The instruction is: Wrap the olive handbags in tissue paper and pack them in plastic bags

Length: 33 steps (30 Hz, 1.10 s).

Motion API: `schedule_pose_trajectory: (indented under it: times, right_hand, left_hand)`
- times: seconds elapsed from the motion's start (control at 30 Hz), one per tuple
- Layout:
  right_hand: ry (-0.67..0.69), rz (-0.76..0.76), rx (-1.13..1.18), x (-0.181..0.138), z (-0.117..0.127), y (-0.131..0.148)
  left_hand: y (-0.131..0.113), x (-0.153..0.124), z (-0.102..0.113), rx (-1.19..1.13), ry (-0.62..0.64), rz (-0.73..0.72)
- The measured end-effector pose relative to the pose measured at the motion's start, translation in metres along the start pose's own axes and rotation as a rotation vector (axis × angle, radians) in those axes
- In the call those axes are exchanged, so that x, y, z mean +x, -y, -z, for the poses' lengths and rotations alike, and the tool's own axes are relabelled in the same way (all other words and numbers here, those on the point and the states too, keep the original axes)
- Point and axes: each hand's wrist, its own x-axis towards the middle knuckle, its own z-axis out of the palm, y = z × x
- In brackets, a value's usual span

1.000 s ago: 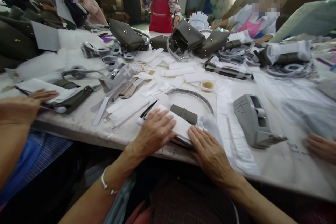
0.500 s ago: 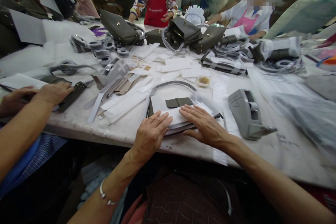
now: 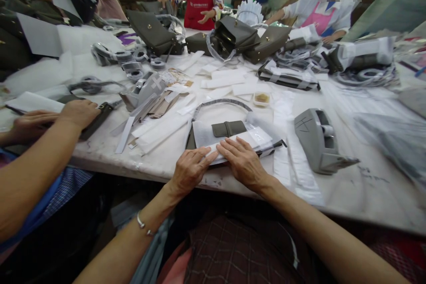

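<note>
So I had the head view up, and the bag (image 3: 191,140) was lying near the front edge of the table (image 3: 159,168), right under both hands. The strap (image 3: 222,101) was already wrapped and looped out on the far side, and white paper (image 3: 248,140) lay over the body with the dark tab (image 3: 228,129) uncovered. I'd call it part done: a bag (image 3: 288,79) farther up had grey strips across its paper, but I couldn't tell if this one had any.

Left hand (image 3: 191,167) had its fingers together, a bit bent, tips on the paper's near side. Right hand (image 3: 243,159) was flatter, fingers stretched over the paper, tips nearly meeting the left's. Couldn't make out either thumb properly, so no idea if they were pinching the edge or just pressing.

Room-wise, the near edge was the tight one: barely any table in front of the bag, wrists hanging past it. To the left was a narrow bare stretch, then paper strips (image 3: 163,136) and a co-worker's hand (image 3: 79,113) on another job. Just right lay flat plastic (image 3: 299,171), with the tape dispenser (image 3: 315,142) beyond it. The best open patch I saw was the near right table, past the dispenser.
</note>
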Motion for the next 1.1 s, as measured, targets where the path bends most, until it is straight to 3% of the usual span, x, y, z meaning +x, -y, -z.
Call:
schedule_pose_trajectory:
  times: [0.1,0.23,0.43,0.53,0.63,0.8,0.97,1.1]
  right_hand:
    - [-0.022,-0.023,-0.006,-0.001,-0.008,0.004]
    - [-0.06,-0.029,-0.011,-0.005,-0.013,0.007]
    - [-0.08,-0.033,-0.028,-0.006,-0.015,0.011]
    - [-0.066,-0.035,-0.039,-0.003,-0.013,0.011]
    - [-0.032,-0.032,-0.043,-0.001,-0.008,0.011]
    - [0.003,-0.022,-0.059,0.0,-0.001,0.014]
    - [-0.071,-0.019,-0.172,0.014,0.001,0.015]
    - [-0.115,0.036,-0.22,0.026,-0.001,0.007]
  left_hand:
    - [-0.003,0.001,0.0,0.019,0.01,0.024]
    - [-0.016,0.006,0.014,0.166,0.041,-0.064]
    - [-0.042,0.01,0.028,0.474,0.356,-0.116]
    - [-0.04,0.013,0.024,0.525,0.413,-0.135]
    - [-0.029,0.015,0.017,0.481,0.376,-0.154]
    - [-0.008,0.018,0.015,0.334,0.211,-0.193]
    - [0.005,0.032,0.029,0.258,0.147,-0.192]
    - [0.0,0.036,0.032,0.275,0.142,-0.155]
